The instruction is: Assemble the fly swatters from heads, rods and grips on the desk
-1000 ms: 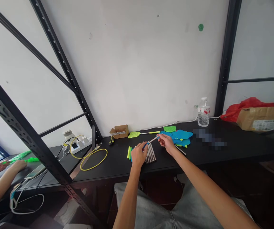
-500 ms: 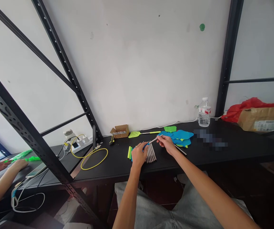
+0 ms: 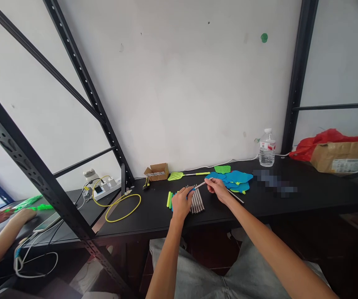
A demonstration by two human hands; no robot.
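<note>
My left hand (image 3: 181, 203) is closed around a blue handle (image 3: 193, 189), most of it hidden by the fingers. A thin metal rod (image 3: 200, 185) runs from the handle up to my right hand (image 3: 217, 189), which pinches its far end. Beneath and beside my left hand lies a row of several metal rods (image 3: 198, 202). Yellow-green handles (image 3: 169, 199) lie just left of that hand, with a bit of blue next to them. Beyond my right hand is a pile of blue fly swatter heads (image 3: 239, 177). One loose rod (image 3: 236, 197) sticks out below the pile.
Near the wall lie a yellow-green fly swatter (image 3: 175, 176) and a green swatter head (image 3: 222, 169). A small open carton (image 3: 157, 172), a water bottle (image 3: 267, 149) and a yellow cable (image 3: 123, 219) are on the black table. At far left, another person's hands (image 3: 25, 215) handle green pieces.
Less of the blue handle shows past my left fingers now. Both hands stay in nearly the same place, with the rod still between them.
</note>
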